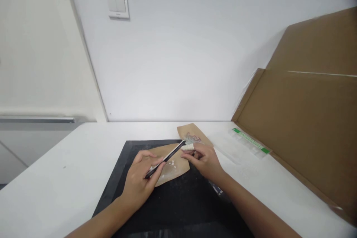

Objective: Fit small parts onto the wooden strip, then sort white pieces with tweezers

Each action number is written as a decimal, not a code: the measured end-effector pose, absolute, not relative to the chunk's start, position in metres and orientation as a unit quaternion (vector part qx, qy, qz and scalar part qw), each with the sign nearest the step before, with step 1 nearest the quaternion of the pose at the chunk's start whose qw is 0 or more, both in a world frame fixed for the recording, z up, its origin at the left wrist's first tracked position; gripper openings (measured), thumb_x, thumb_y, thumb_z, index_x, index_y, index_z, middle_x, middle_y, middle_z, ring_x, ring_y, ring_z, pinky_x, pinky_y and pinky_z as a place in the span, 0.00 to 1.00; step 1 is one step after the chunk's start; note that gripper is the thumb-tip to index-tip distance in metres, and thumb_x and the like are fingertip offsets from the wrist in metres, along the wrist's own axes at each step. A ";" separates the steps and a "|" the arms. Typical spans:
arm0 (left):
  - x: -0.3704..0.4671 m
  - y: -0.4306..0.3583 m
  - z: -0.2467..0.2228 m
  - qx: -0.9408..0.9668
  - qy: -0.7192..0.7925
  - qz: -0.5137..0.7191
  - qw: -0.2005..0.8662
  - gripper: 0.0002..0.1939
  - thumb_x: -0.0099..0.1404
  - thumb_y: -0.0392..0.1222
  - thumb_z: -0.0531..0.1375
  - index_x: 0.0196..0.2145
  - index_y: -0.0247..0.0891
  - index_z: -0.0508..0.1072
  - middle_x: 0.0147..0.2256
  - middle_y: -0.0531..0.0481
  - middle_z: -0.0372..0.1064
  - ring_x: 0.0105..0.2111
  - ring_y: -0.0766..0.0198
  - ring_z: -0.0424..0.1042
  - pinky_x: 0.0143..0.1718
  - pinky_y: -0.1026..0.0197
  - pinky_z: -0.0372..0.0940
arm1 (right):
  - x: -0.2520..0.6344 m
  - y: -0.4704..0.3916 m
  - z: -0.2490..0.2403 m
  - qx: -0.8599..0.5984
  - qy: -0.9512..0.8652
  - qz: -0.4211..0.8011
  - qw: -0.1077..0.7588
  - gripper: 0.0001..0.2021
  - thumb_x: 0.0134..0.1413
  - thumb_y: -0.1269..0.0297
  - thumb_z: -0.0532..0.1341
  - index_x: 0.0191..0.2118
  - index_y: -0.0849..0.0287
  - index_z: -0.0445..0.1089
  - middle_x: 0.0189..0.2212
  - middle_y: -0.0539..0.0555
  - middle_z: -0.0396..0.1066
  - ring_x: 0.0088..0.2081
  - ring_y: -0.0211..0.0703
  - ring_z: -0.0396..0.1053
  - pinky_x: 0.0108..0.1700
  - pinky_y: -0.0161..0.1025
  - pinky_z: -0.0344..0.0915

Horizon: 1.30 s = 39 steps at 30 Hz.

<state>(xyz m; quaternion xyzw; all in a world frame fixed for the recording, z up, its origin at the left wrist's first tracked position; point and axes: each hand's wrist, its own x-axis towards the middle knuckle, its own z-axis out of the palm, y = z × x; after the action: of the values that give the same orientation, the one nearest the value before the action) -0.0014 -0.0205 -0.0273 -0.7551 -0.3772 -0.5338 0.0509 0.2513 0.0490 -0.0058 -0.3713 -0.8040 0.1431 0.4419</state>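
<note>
My left hand (pixel 141 175) grips a slim, flat black bar with a white edge (pixel 169 156), slanting up to the right. The bar could be a thin device seen edge-on; I cannot tell. Near its upper end is my right hand (pixel 204 159), thumb and index finger drawn together. A pale wrap covers that index fingertip. Whatever lies between those fingertips is too small to make out. Beneath both hands, a brown paper pouch with a clear window (pixel 167 175) shows small white pieces. It rests on a black mat (pixel 178 208).
Behind my right hand lies another brown pouch (pixel 187 129) with a clear window. A clear plastic box with a green-and-white strip (pixel 249 141) is farther right, beside a large cardboard sheet (pixel 306 119). The white table (pixel 64 189) meets a wall with a light switch (pixel 117 3).
</note>
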 end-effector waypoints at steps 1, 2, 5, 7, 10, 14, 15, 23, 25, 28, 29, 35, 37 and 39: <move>-0.001 -0.020 -0.027 -0.754 -0.377 -0.535 0.051 0.11 0.69 0.32 0.64 0.49 0.40 0.77 0.39 0.48 0.80 0.43 0.56 0.74 0.44 0.52 0.72 | 0.251 0.049 -0.006 -0.372 -0.804 0.147 0.441 0.15 0.59 0.48 0.69 0.36 0.57 0.81 0.24 0.51 0.77 0.21 0.36 0.63 0.27 0.35 0.61; -0.001 -0.020 -0.028 -0.753 -0.376 -0.537 0.052 0.12 0.69 0.32 0.65 0.49 0.40 0.77 0.39 0.48 0.80 0.43 0.56 0.74 0.44 0.52 0.72 | 0.251 0.049 -0.006 -0.371 -0.805 0.146 0.439 0.16 0.59 0.49 0.69 0.33 0.58 0.80 0.23 0.51 0.76 0.21 0.36 0.63 0.27 0.35 0.61; -0.001 -0.020 -0.029 -0.753 -0.375 -0.538 0.053 0.12 0.69 0.32 0.65 0.49 0.40 0.77 0.38 0.48 0.80 0.43 0.56 0.74 0.44 0.52 0.73 | 0.250 0.048 -0.005 -0.352 -0.821 0.117 0.434 0.19 0.61 0.51 0.69 0.25 0.58 0.74 0.20 0.48 0.70 0.22 0.36 0.63 0.27 0.35 0.60; -0.001 -0.020 -0.029 -0.752 -0.374 -0.540 0.054 0.12 0.69 0.32 0.65 0.49 0.40 0.77 0.38 0.47 0.80 0.43 0.56 0.74 0.44 0.52 0.73 | 0.250 0.047 -0.003 -0.334 -0.831 0.101 0.434 0.18 0.62 0.54 0.68 0.24 0.58 0.72 0.20 0.48 0.68 0.23 0.37 0.62 0.28 0.36 0.59; -0.001 -0.020 -0.029 -0.751 -0.375 -0.540 0.054 0.11 0.69 0.33 0.64 0.48 0.40 0.77 0.38 0.47 0.80 0.43 0.55 0.75 0.43 0.51 0.73 | 0.249 0.046 -0.002 -0.306 -0.836 0.116 0.441 0.11 0.63 0.58 0.68 0.31 0.57 0.76 0.26 0.51 0.73 0.27 0.39 0.68 0.29 0.35 0.61; -0.001 -0.020 -0.027 -0.752 -0.375 -0.540 0.057 0.11 0.68 0.32 0.65 0.48 0.40 0.78 0.38 0.47 0.80 0.42 0.55 0.76 0.43 0.52 0.73 | 0.249 0.044 0.001 -0.254 -0.847 0.145 0.444 0.07 0.62 0.58 0.69 0.37 0.56 0.79 0.30 0.53 0.75 0.32 0.41 0.72 0.33 0.36 0.66; -0.001 -0.020 -0.027 -0.752 -0.372 -0.541 0.060 0.11 0.68 0.32 0.65 0.48 0.40 0.78 0.38 0.47 0.80 0.41 0.56 0.76 0.43 0.52 0.73 | 0.249 0.044 0.002 -0.246 -0.851 0.146 0.440 0.08 0.61 0.58 0.69 0.37 0.56 0.79 0.29 0.53 0.74 0.32 0.41 0.71 0.33 0.37 0.66; -0.002 -0.021 -0.025 -0.757 -0.377 -0.530 0.060 0.10 0.69 0.32 0.64 0.48 0.39 0.77 0.37 0.48 0.80 0.42 0.56 0.75 0.44 0.52 0.72 | 0.248 0.039 0.007 -0.245 -0.863 0.120 0.426 0.08 0.66 0.60 0.66 0.37 0.57 0.80 0.26 0.51 0.71 0.29 0.40 0.67 0.32 0.36 0.63; -0.002 -0.021 -0.026 -0.758 -0.377 -0.529 0.058 0.10 0.69 0.32 0.64 0.48 0.39 0.77 0.38 0.48 0.80 0.42 0.56 0.75 0.44 0.52 0.72 | 0.248 0.037 0.006 -0.247 -0.866 0.111 0.421 0.09 0.66 0.61 0.65 0.35 0.58 0.79 0.24 0.50 0.69 0.27 0.39 0.66 0.32 0.36 0.61; -0.002 -0.021 -0.026 -0.756 -0.375 -0.533 0.062 0.10 0.69 0.32 0.65 0.47 0.39 0.77 0.38 0.48 0.80 0.42 0.56 0.75 0.44 0.52 0.72 | 0.248 0.035 0.003 -0.255 -0.863 0.111 0.421 0.12 0.66 0.59 0.66 0.32 0.58 0.78 0.22 0.48 0.67 0.26 0.38 0.64 0.31 0.36 0.60; -0.002 -0.021 -0.026 -0.756 -0.374 -0.533 0.064 0.11 0.68 0.32 0.65 0.47 0.39 0.77 0.38 0.48 0.80 0.42 0.56 0.75 0.43 0.52 0.72 | 0.248 0.034 0.002 -0.260 -0.862 0.114 0.420 0.12 0.65 0.59 0.67 0.31 0.58 0.77 0.22 0.48 0.67 0.26 0.38 0.65 0.31 0.35 0.60; -0.001 -0.021 -0.025 -0.756 -0.374 -0.534 0.063 0.10 0.69 0.33 0.64 0.48 0.40 0.77 0.38 0.48 0.80 0.42 0.56 0.75 0.43 0.52 0.73 | 0.246 0.034 0.001 -0.261 -0.854 0.099 0.439 0.16 0.65 0.57 0.66 0.26 0.57 0.73 0.20 0.48 0.65 0.25 0.39 0.63 0.29 0.37 0.60; -0.001 -0.021 -0.024 -0.755 -0.371 -0.537 0.064 0.10 0.69 0.33 0.64 0.48 0.40 0.77 0.38 0.48 0.80 0.42 0.57 0.75 0.43 0.52 0.73 | 0.246 0.034 0.004 -0.255 -0.858 0.091 0.438 0.12 0.66 0.59 0.65 0.30 0.57 0.76 0.22 0.50 0.67 0.26 0.40 0.65 0.30 0.37 0.61; -0.001 -0.021 -0.024 -0.754 -0.369 -0.539 0.065 0.10 0.69 0.33 0.64 0.48 0.40 0.77 0.38 0.48 0.80 0.41 0.57 0.76 0.43 0.52 0.73 | 0.246 0.033 0.006 -0.253 -0.859 0.073 0.438 0.09 0.66 0.61 0.65 0.34 0.56 0.78 0.24 0.51 0.69 0.28 0.41 0.67 0.31 0.37 0.63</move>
<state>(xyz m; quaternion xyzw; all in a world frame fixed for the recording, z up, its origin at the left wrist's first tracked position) -0.0008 -0.0214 -0.0236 -0.7544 -0.3690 -0.5389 0.0651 0.2459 0.0334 0.0064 -0.2528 -0.8595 0.0729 0.4383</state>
